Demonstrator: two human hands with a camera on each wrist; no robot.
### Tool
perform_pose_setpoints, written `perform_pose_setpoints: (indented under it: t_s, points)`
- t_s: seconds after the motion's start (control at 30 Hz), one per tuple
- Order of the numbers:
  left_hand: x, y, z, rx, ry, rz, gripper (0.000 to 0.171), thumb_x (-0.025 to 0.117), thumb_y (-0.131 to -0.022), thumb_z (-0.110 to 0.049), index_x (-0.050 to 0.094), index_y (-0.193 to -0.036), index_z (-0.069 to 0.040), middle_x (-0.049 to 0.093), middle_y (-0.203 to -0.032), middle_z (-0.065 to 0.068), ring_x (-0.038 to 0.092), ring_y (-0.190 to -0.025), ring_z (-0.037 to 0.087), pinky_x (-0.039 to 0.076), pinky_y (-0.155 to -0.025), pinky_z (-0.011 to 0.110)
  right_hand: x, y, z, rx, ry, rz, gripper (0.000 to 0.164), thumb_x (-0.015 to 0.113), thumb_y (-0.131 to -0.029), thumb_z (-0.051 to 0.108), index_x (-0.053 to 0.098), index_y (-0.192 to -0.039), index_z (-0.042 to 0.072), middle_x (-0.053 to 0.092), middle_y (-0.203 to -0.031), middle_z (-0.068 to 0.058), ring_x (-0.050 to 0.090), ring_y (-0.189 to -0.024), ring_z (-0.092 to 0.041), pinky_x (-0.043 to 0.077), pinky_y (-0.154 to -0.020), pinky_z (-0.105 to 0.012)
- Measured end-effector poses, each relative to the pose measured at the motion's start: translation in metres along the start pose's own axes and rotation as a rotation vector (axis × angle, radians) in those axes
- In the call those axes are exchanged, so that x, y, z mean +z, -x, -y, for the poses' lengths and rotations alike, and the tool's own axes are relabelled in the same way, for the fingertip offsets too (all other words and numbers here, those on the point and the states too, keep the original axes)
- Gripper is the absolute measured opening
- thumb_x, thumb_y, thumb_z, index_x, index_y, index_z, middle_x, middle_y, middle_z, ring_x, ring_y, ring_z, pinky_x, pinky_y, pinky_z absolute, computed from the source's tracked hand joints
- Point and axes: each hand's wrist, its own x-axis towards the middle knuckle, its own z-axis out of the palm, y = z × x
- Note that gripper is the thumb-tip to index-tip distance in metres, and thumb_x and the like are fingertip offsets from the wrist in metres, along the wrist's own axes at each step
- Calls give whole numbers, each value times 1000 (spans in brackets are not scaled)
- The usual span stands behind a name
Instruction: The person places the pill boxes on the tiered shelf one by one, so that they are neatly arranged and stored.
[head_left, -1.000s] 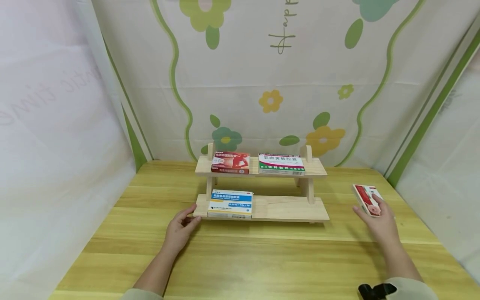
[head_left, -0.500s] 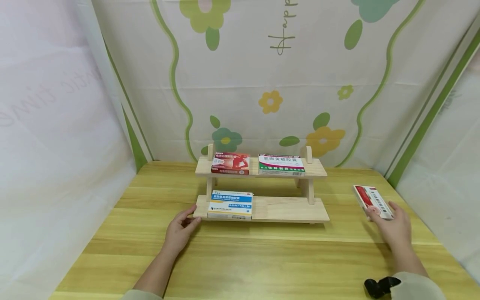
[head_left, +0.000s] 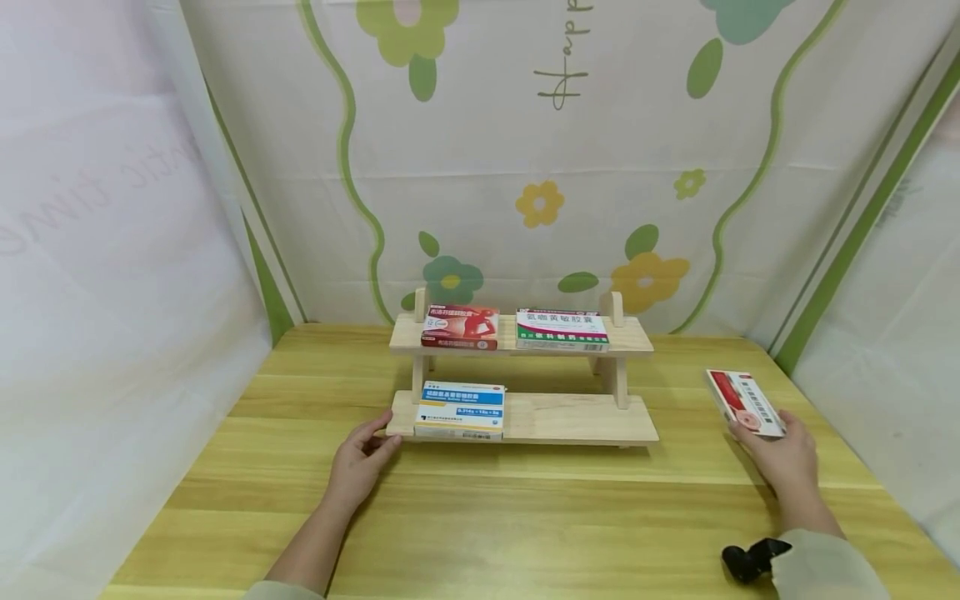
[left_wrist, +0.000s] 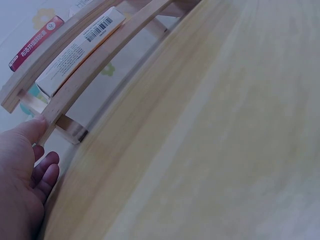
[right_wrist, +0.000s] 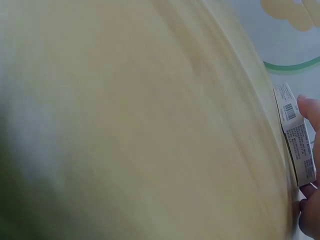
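Note:
A two-tier wooden display rack (head_left: pixel 581 421) stands on the table. My left hand (head_left: pixel 358 467) holds the left end of its lower shelf; in the left wrist view the thumb (left_wrist: pixel 32 129) lies against the front edge. To the right of the rack, my right hand (head_left: pixel 787 458) grips the near end of a red and white medicine box (head_left: pixel 742 400), thumb on one side and fingers on the other. In the right wrist view that box (right_wrist: pixel 300 150) shows its printed sides, close to the tabletop; whether it touches is unclear.
On the upper shelf lie a red medicine box (head_left: pixel 460 327) and a white and green one (head_left: pixel 562 330). A blue and white box (head_left: pixel 461 410) lies at the lower shelf's left. Flowered cloth (head_left: pixel 495 217) hangs behind the wooden table (head_left: pixel 525 517).
My right hand has shifted right and toward me along the red and white box, uncovering more of its face. My left hand has stayed at the shelf end.

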Motion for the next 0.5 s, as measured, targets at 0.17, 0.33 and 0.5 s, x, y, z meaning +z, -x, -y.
perform_pose_setpoints:
  t_s: [0.17,0.33,0.5]
  points:
    - [0,0,-1,-4,8,7,46,71,-91,-17,59,-135,-9,58,-135,14,58,-94,6,48,-80,14,2,1,0,10,16,-5,104,59,-89,57,7,-154,-5,16,-154,-37,22,-138,-55,24,-109,-65]
    - [0,1,-2,-2,9,9,46,71,-91,-17,59,-135,-9,58,-135,14,58,-94,5,48,-80,14,3,3,0,19,21,-28,104,60,-88,58,10,-154,-6,18,-153,-38,23,-137,-55,25,-109,-65]
    - [-1,1,-3,1,12,9,46,71,-91,-17,59,-135,-8,58,-135,14,58,-94,5,48,-80,14,5,6,0,20,33,-52,105,61,-87,59,13,-153,-7,21,-151,-38,24,-135,-54,26,-108,-64]
